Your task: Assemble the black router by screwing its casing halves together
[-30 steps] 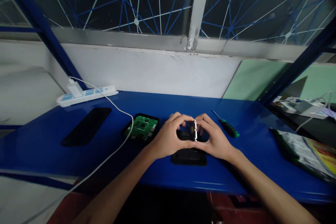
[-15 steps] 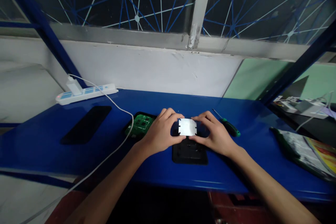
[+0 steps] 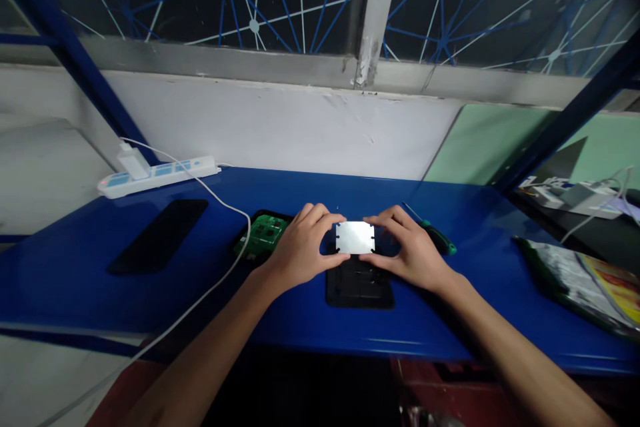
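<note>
Silvery metal plate (image 3: pixel 355 237) pinched at its ends between left hand (image 3: pixel 300 250) and right hand (image 3: pixel 410 252), above open black casing (image 3: pixel 359 283); green circuit board (image 3: pixel 264 237) seated in neighbouring black shell.

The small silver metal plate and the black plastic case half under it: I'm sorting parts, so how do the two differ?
The small silver metal plate is bright and reflective; the black plastic case half is dark and matt. The plate is smaller than the case half. The plate is held at its ends by the left hand and right hand, while the case half lies on the blue shelf. Both are roughly rectangular.
</note>
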`<state>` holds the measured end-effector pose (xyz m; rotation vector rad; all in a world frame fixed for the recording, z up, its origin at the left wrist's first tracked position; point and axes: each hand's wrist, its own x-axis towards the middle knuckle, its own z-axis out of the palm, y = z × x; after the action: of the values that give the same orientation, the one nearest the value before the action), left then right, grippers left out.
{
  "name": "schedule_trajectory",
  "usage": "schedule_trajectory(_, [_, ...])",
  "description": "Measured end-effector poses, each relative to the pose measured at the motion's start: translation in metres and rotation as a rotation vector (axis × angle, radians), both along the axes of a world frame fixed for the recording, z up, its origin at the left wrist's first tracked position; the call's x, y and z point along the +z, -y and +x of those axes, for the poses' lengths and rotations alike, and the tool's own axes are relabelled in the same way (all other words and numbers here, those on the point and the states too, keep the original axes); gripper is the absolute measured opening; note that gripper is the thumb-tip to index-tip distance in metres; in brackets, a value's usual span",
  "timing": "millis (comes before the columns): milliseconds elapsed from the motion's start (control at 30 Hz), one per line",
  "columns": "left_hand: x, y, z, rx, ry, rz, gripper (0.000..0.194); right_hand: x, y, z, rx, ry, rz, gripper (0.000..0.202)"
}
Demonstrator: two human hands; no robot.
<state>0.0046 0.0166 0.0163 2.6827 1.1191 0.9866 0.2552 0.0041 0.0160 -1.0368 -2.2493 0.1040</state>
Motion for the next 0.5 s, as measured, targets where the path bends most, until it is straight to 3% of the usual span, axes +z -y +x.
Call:
schedule_trajectory(300, [-0.0028,0.0000,-0.0036,0.003,-0.024,0.018,0.052,-0.0023,0.0011,-0.0005,0.042,-0.033,0.063,0.055])
schedule_trajectory(500, [0.0030,0.0038,0.0045,-0.007,-0.100,0.007,0.048,-0.0006,0.0053,-0.0038,0.063,-0.062,0.106,0.054])
